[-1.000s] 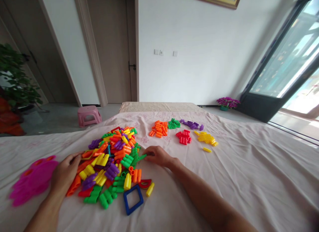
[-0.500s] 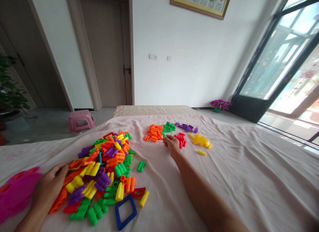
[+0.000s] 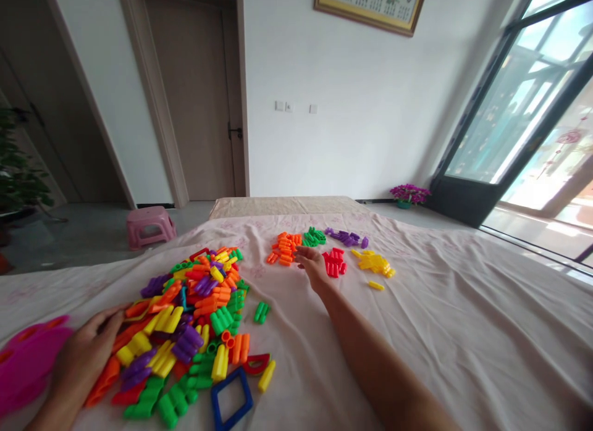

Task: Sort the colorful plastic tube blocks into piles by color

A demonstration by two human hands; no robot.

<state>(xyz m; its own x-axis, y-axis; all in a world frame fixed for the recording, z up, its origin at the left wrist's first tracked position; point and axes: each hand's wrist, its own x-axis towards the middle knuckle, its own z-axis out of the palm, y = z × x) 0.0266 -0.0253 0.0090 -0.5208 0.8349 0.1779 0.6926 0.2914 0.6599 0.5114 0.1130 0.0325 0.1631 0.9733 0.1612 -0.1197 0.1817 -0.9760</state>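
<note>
A large mixed heap of plastic building blocks [image 3: 185,320] in orange, green, yellow, purple and red lies on the left of the cloth. My left hand [image 3: 88,351] rests along the heap's left edge, fingers stretched and partly hidden at the orange blocks. Farther out, my right hand [image 3: 311,265] hovers between the orange pile [image 3: 285,249] and the red pile [image 3: 335,262], its fingers loosely apart and no block visible in them. Just beyond is the green pile [image 3: 314,236]; the purple pile [image 3: 346,237] and yellow pile [image 3: 374,262] sit to the right.
A pink plastic piece [image 3: 32,363] lies at far left. Near the heap are a blue diamond frame [image 3: 231,397], a loose yellow block [image 3: 267,376] and a green block [image 3: 261,312]. Another yellow block [image 3: 376,286] lies on the wrinkled cloth [image 3: 440,320]. A pink stool [image 3: 151,227] stands beyond.
The green block that was between my right fingertips no longer shows there. My right hand has shifted slightly left and its fingers have loosened. My left hand stays by the heap.
</note>
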